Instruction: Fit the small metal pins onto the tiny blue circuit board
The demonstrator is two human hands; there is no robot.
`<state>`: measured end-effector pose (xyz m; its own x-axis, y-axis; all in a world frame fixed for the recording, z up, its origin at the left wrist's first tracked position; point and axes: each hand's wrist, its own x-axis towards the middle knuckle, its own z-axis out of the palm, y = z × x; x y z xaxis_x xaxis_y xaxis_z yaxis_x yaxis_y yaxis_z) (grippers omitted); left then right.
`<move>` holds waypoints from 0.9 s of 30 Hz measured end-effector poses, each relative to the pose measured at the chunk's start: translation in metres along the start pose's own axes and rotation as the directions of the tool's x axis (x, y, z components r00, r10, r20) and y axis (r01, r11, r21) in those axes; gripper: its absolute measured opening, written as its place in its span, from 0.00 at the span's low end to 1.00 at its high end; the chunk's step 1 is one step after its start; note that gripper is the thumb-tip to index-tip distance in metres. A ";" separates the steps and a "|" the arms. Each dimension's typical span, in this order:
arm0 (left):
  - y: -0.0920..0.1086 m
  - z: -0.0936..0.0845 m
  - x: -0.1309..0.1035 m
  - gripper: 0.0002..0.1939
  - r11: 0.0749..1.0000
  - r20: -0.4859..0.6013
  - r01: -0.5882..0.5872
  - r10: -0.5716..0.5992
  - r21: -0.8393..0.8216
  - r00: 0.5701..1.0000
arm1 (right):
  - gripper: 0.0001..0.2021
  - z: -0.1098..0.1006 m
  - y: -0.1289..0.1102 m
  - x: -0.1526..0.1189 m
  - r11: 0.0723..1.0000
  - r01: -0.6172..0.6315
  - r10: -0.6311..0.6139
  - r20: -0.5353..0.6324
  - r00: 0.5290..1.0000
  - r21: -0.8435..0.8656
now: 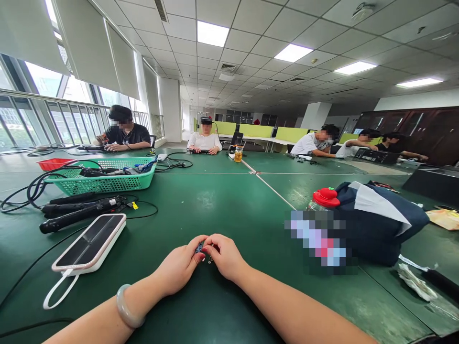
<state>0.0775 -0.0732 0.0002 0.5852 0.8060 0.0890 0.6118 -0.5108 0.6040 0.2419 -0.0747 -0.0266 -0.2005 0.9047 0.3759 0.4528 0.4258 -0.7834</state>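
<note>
My left hand (181,268) is closed in a pinch above the green table (201,205), a pale bangle (129,306) on its wrist. Between its thumb and fingers shows a small blue piece (199,247), perhaps a little circuit board, mostly covered by the fingers. My right hand (225,255) meets it from the other side, fingertips touching the left ones. Its fingers are curled together, and tiny pale, shiny bits (210,260) show beneath them. What exactly the right fingers grip is too small to make out.
On the left lie a white-cased phone-like device (91,243), black handles (82,212), cables and a green basket (103,183). To the right are a dark bag (376,224) and a red-lidded jar (325,197). Several people sit around the table, beyond a tea-coloured cup (238,154).
</note>
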 end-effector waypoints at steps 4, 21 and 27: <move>0.001 -0.002 0.000 0.18 0.999 -0.006 0.001 -0.001 -0.047 1.000 | 0.06 0.000 0.000 0.001 1.000 -0.008 0.008 0.003 1.000 -0.025; -0.001 -0.001 0.000 0.18 0.997 -0.005 -0.017 0.016 -0.075 1.000 | 0.07 -0.002 -0.003 0.000 0.999 -0.002 0.002 0.015 1.000 -0.032; -0.002 -0.001 0.001 0.18 0.998 0.003 -0.012 0.012 -0.065 1.000 | 0.08 -0.001 -0.003 0.000 1.000 0.005 -0.005 0.001 1.000 -0.017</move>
<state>0.0762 -0.0714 -0.0005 0.5937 0.7992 0.0941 0.5692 -0.4997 0.6530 0.2418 -0.0762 -0.0242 -0.2039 0.9024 0.3796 0.4667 0.4304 -0.7726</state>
